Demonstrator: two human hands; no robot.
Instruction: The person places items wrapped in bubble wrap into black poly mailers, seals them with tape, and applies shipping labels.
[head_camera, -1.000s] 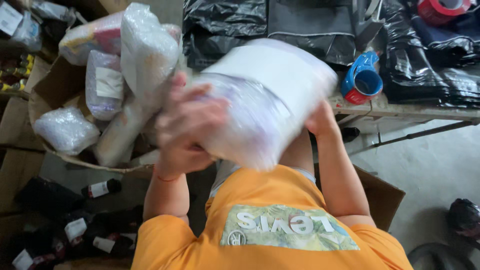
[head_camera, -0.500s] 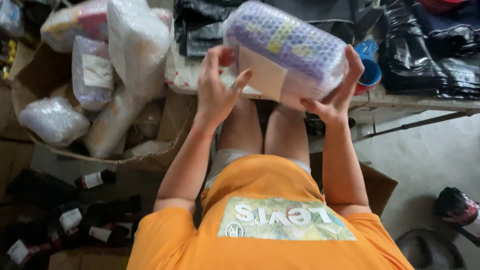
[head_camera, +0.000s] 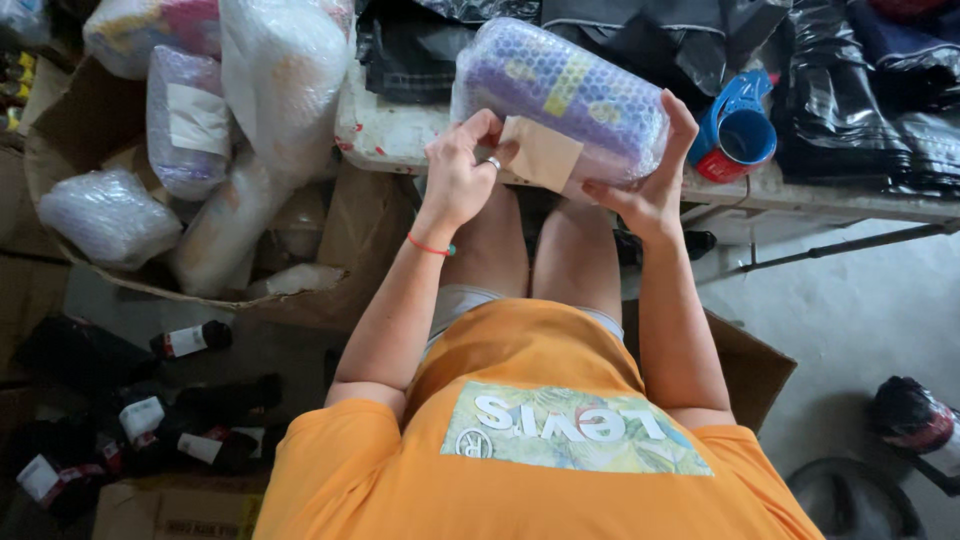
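Up at twelve o'clock, both hands hold a purple-and-yellow bundle wrapped in clear bubble wrap (head_camera: 562, 100) over the white table edge (head_camera: 400, 135). Left hand (head_camera: 458, 172) pinches its fingers together on the brown paper label (head_camera: 541, 153). Right hand (head_camera: 650, 178) spreads its fingers around the bundle's end. A blue tape dispenser (head_camera: 735, 130) sits at three o'clock; a cardboard box of wrapped parcels (head_camera: 180, 150) at nine.

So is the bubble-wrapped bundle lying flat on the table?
No, both hands, left hand and right hand, hold the bubble-wrapped bundle up above the table.
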